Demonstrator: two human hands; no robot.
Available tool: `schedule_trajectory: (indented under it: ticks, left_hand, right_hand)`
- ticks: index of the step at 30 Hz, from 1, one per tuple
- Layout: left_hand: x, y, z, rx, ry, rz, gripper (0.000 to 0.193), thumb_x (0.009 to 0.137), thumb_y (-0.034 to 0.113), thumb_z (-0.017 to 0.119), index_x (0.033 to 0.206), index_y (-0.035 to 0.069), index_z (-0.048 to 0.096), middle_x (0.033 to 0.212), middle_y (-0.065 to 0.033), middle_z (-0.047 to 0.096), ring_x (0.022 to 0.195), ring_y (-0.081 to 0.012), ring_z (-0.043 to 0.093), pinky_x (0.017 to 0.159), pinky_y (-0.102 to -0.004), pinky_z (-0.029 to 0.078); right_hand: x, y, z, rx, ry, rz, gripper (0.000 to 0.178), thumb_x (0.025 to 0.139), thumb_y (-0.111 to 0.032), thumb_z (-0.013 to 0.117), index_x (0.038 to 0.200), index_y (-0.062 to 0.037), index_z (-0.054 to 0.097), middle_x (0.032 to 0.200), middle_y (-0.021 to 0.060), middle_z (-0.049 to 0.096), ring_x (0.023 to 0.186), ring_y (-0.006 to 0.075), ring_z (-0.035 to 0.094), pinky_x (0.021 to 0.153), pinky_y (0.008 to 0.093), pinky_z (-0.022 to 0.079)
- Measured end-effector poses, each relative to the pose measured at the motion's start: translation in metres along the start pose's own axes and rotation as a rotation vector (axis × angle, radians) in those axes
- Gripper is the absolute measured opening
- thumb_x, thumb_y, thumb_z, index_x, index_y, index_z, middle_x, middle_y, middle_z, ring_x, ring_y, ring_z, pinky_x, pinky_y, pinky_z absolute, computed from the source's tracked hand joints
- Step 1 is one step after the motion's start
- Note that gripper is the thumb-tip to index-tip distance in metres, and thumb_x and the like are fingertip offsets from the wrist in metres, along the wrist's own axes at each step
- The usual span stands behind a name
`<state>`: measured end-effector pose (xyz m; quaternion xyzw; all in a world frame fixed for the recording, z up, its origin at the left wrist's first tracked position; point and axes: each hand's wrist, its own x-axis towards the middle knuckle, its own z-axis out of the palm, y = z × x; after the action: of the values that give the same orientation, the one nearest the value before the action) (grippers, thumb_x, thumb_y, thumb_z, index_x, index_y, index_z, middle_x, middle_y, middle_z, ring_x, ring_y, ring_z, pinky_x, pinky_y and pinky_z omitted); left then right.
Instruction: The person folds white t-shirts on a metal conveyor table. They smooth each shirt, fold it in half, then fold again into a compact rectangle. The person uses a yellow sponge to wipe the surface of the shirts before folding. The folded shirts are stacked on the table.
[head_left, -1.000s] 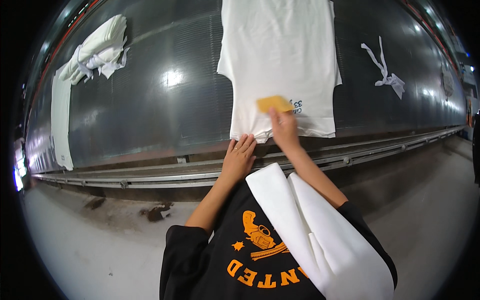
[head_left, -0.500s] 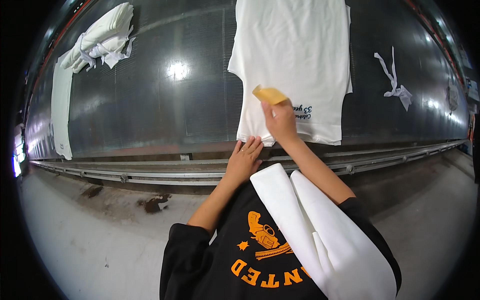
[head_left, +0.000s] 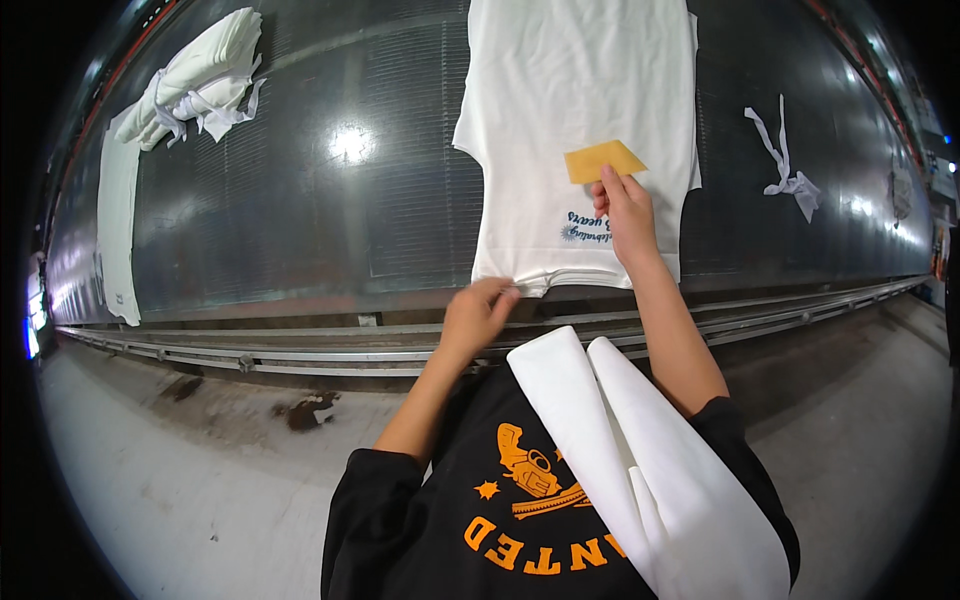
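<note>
A white T-shirt (head_left: 575,130) lies flat on the dark counter (head_left: 330,200). The right hand (head_left: 628,215) pinches a yellow card (head_left: 603,160) above its printed hem; the left hand's (head_left: 478,315) grip pinches the hem's folded edge. Smoothing looks barely begun; other white garments (head_left: 200,85) wait far left.

A worker wears a black short-sleeved cotton T-shirt (head_left: 440,520) printed on the chest with an orange emblem, a small star and arched orange block lettering. A long white folded cloth strip (head_left: 640,450) drapes over the right shoulder. Both forearms are bare below the sleeves.
</note>
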<state>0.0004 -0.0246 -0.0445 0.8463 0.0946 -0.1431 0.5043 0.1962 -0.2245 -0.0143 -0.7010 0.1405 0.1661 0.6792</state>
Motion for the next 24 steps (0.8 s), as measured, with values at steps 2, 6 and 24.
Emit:
schedule_trajectory:
  ticks: [2, 6, 24]
  left_hand:
    - [0.011, 0.000, -0.001, -0.257, 0.298, -0.168, 0.031, 0.090, 0.026, 0.071, 0.108, 0.000, 0.068, 0.092, -0.0119, 0.070, 0.079, -0.0289, 0.067, 0.077, -0.0404, 0.053]
    - [0.041, -0.005, -0.010, -0.133, 0.392, -0.280, 0.030, 0.087, 0.025, 0.073, 0.103, 0.000, 0.069, 0.087, -0.0127, 0.066, 0.078, -0.0256, 0.065, 0.073, -0.0365, 0.052]
    - [0.039, -0.028, 0.002, -0.241, 0.286, -0.284, 0.018, 0.094, 0.019, 0.070, 0.096, 0.002, 0.067, 0.074, -0.0007, 0.066, 0.064, -0.0061, 0.057, 0.059, -0.0232, 0.047]
  right_hand:
    - [-0.011, 0.010, -0.007, -0.039, -0.041, 0.014, 0.038, 0.102, -0.035, 0.058, 0.085, -0.0012, 0.063, 0.076, 0.0012, 0.060, 0.063, 0.0064, 0.051, 0.057, 0.0227, 0.044]
    - [-0.034, 0.037, 0.003, -0.061, -0.062, 0.035, 0.041, 0.103, -0.035, 0.056, 0.084, -0.0001, 0.064, 0.077, 0.0028, 0.063, 0.066, 0.0077, 0.055, 0.059, 0.0235, 0.046]
    - [-0.035, 0.041, 0.001, 0.203, -0.055, 0.116, 0.043, 0.104, -0.038, 0.053, 0.081, -0.0028, 0.063, 0.072, 0.0032, 0.061, 0.060, 0.0095, 0.055, 0.053, 0.0244, 0.046]
